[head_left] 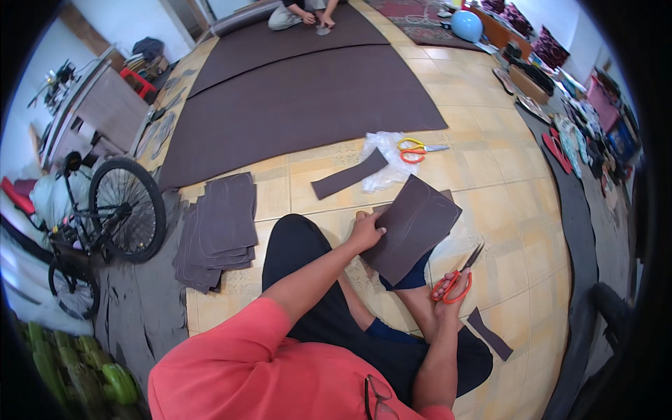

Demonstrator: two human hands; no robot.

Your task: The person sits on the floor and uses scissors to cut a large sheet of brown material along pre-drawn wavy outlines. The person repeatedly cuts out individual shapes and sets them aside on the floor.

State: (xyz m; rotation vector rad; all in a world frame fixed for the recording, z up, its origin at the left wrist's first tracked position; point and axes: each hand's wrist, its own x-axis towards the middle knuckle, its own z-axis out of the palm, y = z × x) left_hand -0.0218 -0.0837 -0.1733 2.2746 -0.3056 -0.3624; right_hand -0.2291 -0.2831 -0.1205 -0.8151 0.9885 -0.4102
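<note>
My left hand (365,232) is closed on the left edge of a dark brown foam sheet (414,227), which has pale curved outlines drawn on it. It is held tilted above my crossed legs, with the corner of another brown piece showing behind it. In my right hand (451,287) is a pair of scissors (465,269) with orange-red handles; the dark blades point up and to the right, apart from the sheet. A narrow brown offcut (490,334) lies on the tiles beside my right knee.
Marked brown sheets (220,224) are stacked at my left. Ahead lie a brown strip (350,173), clear plastic (385,178) and yellow-and-red-handled scissors (420,148). Beyond spreads large brown sheeting (301,98), where another person (308,14) works. A bicycle (119,210) stands left; footwear (556,147) lies right.
</note>
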